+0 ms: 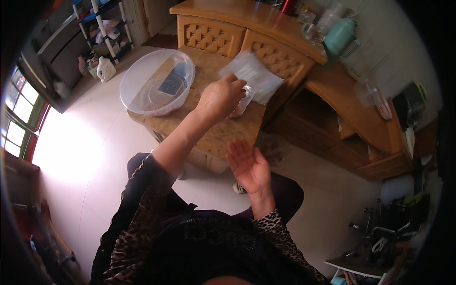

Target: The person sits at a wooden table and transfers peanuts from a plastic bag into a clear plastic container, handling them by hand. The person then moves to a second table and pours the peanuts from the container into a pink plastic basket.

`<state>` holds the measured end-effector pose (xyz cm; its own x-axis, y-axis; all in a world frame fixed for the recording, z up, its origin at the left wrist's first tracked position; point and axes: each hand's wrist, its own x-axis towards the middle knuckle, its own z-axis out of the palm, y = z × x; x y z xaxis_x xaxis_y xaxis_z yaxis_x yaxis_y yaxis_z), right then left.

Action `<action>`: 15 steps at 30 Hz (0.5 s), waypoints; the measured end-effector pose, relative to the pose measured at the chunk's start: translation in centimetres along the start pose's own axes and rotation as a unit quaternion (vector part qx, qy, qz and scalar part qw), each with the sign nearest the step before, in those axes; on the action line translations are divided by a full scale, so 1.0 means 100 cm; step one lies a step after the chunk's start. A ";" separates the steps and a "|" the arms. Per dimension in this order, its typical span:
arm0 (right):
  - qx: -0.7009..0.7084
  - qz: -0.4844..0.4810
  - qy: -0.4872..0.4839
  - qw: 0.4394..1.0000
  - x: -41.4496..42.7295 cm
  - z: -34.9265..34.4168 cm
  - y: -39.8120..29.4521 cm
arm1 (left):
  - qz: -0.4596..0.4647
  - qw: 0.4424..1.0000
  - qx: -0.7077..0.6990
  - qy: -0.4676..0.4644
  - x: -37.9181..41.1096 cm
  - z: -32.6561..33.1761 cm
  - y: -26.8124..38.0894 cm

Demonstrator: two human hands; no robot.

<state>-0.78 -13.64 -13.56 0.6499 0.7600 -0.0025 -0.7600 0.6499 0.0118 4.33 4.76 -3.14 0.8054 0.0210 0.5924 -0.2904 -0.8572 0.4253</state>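
Observation:
My left hand [224, 94] reaches over the small wooden table [210, 137], its fingers closed on the gathered top of a clear plastic bag [244, 103]. Reddish contents show low in the bag, near the tabletop. Palm up, my right hand [249, 165] is held off the table's near right corner with nothing in it. A large clear plastic basin [156, 83] stands at the table's left, with a dark rectangular patch seen through its base. Behind the held bag lies a stack of clear plastic bags [253, 74].
A wooden cabinet [213, 37] backs the table, with a teal jug [340, 37] on top. Another clear bag [274, 149] with reddish contents is on the floor right of the table. A shelf rack [103, 32] and a white bottle [105, 68] stand at the far left.

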 end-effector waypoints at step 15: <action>-0.041 0.020 0.056 0.997 0.003 0.001 0.009 | -0.529 0.633 -0.501 0.262 -0.143 -0.064 -0.090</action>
<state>-1.25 -12.88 -13.49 0.6181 0.7777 -0.1146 -0.7859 0.6145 -0.0683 -7.93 15.45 -11.03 0.6170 0.7032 -0.3532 -0.1250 0.5307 0.8383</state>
